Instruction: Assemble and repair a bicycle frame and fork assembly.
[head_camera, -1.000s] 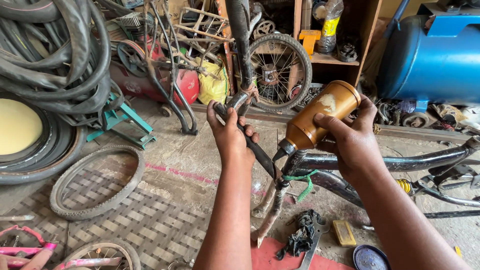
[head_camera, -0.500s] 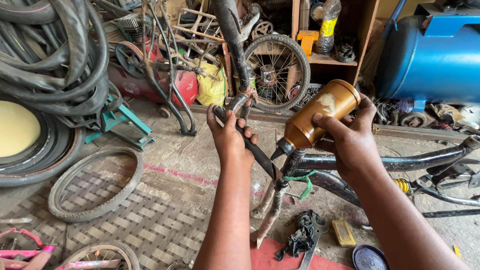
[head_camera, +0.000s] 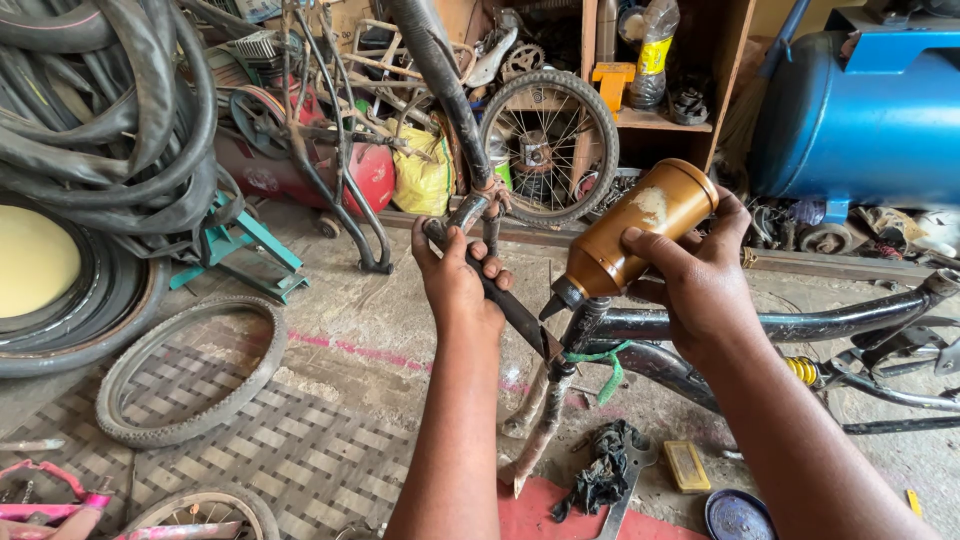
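My right hand (head_camera: 700, 275) stays closed around the brown oil bottle (head_camera: 640, 230), nozzle still down at the bike frame (head_camera: 760, 325), while my left hand (head_camera: 460, 285) keeps gripping the dark handlebar (head_camera: 500, 295) beside it.

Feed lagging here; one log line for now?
left hand: grips black bar | right hand: tilts brown bottle, nozzle at bike frame

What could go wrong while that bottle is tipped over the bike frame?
The right hand tips the brown bottle nozzle-down at the frame; too much might run onto the red mat. The left hand grips a dark bar right beside the nozzle, so it may get slippery.
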